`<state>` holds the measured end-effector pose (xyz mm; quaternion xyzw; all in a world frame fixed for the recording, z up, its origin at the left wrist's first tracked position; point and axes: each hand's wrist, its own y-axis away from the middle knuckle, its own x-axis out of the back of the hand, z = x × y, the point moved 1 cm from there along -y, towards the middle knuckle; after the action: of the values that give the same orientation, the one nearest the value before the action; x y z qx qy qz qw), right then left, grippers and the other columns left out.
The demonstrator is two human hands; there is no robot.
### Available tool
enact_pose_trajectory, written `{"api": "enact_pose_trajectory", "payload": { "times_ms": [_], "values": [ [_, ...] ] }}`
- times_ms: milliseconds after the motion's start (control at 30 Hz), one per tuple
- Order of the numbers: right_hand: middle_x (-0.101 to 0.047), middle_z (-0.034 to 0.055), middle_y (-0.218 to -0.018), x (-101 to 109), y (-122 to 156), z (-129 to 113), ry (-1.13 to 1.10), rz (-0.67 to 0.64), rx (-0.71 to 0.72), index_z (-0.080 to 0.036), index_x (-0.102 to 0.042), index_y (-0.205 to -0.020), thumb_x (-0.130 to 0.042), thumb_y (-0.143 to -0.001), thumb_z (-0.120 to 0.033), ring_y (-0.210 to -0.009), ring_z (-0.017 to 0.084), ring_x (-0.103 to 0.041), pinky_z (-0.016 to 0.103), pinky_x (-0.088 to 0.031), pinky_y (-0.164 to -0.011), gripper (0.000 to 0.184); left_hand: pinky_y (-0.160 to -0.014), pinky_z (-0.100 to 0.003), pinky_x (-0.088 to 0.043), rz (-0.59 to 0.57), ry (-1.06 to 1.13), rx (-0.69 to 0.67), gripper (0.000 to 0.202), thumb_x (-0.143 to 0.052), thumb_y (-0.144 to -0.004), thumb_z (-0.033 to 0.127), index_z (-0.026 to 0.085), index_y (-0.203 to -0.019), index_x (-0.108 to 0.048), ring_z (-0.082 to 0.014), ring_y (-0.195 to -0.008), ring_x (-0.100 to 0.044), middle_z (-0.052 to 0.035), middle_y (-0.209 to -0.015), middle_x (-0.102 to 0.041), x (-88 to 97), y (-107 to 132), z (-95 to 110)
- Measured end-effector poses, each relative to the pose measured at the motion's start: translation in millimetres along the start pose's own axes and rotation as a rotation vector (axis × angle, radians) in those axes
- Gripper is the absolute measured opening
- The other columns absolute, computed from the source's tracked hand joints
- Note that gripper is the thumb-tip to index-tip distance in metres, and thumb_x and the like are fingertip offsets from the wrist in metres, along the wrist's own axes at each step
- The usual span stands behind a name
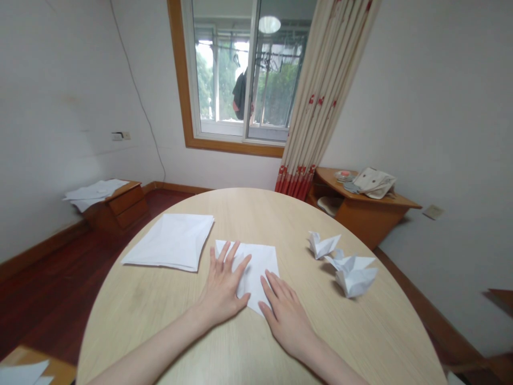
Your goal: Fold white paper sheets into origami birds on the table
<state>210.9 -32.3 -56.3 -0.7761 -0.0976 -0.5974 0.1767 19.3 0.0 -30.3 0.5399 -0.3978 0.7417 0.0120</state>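
A white sheet of folded paper (260, 262) lies flat on the round wooden table, between and under my hands. My left hand (225, 283) rests on its left side with the fingers spread. On the lower right edge of the same sheet lies my right hand (284, 310), its fingers stretched out and slightly apart. Part of the sheet is hidden beneath both hands. To the left is a stack of white paper (170, 240). Over on the right stand folded paper birds (355, 278), close together, with another paper bird (323, 246) just behind.
The round table (248, 208) has a curved edge on all visible sides. Beyond it are a low drawer cabinet (128, 206) with papers at left, and a corner desk (372, 214) holding a cloth bag (374, 182) at right. A curtain (320, 107) hangs beside the window.
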Motion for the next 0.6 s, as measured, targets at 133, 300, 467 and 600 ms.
{"api": "enact_pose_trajectory", "payload": {
  "times_ms": [133,300,467,600],
  "values": [
    [-0.028,0.0104,-0.153,4,-1,-4,0.036,-0.073,-0.021,-0.015,-0.036,-0.144,-0.030,-0.098,-0.038,-0.140,0.025,-0.026,0.046,-0.027,-0.112,0.052,-0.110,-0.065,-0.002,0.035,-0.034,0.023,0.076,-0.065,-0.074,0.031,0.020,-0.143,-0.034,-0.0407,-0.142,-0.004,-0.0151,-0.156,-0.009,-2.8,2,3],
    [-0.021,0.0090,-0.155,11,-1,-11,0.057,-0.164,-0.061,-0.012,-0.030,-0.146,-0.027,-0.098,-0.034,-0.143,0.024,-0.018,0.046,-0.021,-0.114,0.053,-0.111,-0.063,-0.004,0.028,-0.058,0.022,0.076,-0.062,-0.077,0.027,0.018,-0.145,-0.031,-0.0392,-0.142,-0.006,-0.0164,-0.155,-0.013,-5.1,3,8],
    [-0.017,0.0078,-0.155,15,0,-15,0.056,-0.198,-0.078,-0.013,-0.028,-0.147,-0.025,-0.098,-0.034,-0.144,0.023,-0.015,0.045,-0.019,-0.115,0.053,-0.112,-0.061,-0.008,-0.003,-0.030,0.006,0.074,-0.060,-0.079,0.025,0.017,-0.146,-0.030,-0.0377,-0.142,-0.006,-0.0155,-0.154,-0.015,-2.9,2,8],
    [-0.016,0.0073,-0.156,16,-1,-15,0.047,-0.210,-0.080,-0.013,-0.026,-0.148,-0.023,-0.098,-0.033,-0.144,0.022,-0.013,0.044,-0.017,-0.115,0.054,-0.112,-0.060,-0.011,-0.044,0.013,-0.019,0.076,-0.059,-0.078,0.024,0.018,-0.147,-0.027,-0.0373,-0.142,-0.004,-0.0141,-0.155,-0.012,-1.7,2,5]
  ]
}}
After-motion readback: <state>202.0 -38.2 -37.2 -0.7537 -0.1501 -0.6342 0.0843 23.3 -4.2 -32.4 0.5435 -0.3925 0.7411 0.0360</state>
